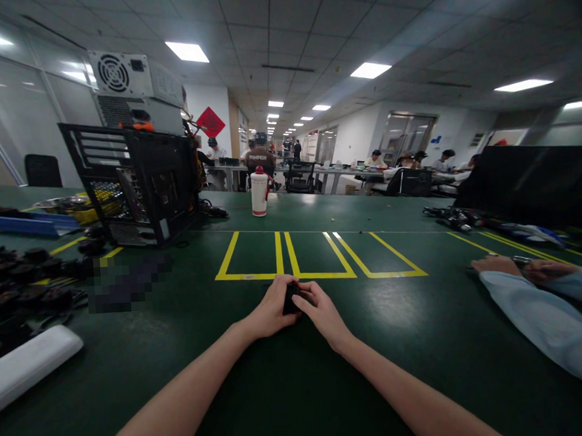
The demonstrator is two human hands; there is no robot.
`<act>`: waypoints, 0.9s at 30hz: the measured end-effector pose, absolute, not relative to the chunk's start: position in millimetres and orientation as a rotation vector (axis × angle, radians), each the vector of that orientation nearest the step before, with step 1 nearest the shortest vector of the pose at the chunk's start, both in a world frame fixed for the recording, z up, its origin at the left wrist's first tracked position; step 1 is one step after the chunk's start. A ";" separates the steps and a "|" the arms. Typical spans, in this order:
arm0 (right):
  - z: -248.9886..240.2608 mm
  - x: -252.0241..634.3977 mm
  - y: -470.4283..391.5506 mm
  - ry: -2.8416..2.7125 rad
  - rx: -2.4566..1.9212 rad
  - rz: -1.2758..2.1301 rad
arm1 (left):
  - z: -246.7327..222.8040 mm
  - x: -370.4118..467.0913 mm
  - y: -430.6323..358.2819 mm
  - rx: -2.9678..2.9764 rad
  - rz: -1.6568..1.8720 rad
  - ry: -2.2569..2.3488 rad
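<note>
A small black part (290,298) sits between my two hands, just above the green table in front of me; its exact kind is too dark and too covered to make out. From the left, my left hand (271,309) wraps its fingers and thumb around it. Opposite, my right hand (322,311) pinches its right side, thumb bent against it. Both hands are close together, a little nearer than the yellow tape outlines (319,275).
An open black computer case (141,181) with power supplies (129,76) on top stands at left, beside piled black parts (23,280) and a white block (28,365). A white cup (258,193) stands ahead. At right lie a co-worker's forearms (533,302) and several cables (453,218).
</note>
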State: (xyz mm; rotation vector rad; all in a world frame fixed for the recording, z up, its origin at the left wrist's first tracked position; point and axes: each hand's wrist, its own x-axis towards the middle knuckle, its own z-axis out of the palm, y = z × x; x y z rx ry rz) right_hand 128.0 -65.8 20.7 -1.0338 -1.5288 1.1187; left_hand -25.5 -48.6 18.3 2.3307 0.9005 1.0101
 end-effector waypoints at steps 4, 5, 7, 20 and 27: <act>21.1 127.8 -67.0 -1.546 -1.019 1.094 | 20.3 -26.6 -49.5 2.344 0.997 0.898; 20.2 127.8 -66.3 -1.538 -1.012 1.096 | 20.6 -26.6 -49.4 2.349 0.996 0.895; 17.9 128.1 -64.5 -1.498 -1.013 1.104 | 20.5 -26.4 -48.9 2.357 0.999 0.890; 17.7 128.2 -66.9 -1.376 -0.963 1.262 | 25.7 -26.2 -52.3 2.334 0.931 0.929; 16.5 127.6 -64.5 -1.346 -0.939 1.260 | 17.8 -25.0 -47.4 2.349 1.014 0.908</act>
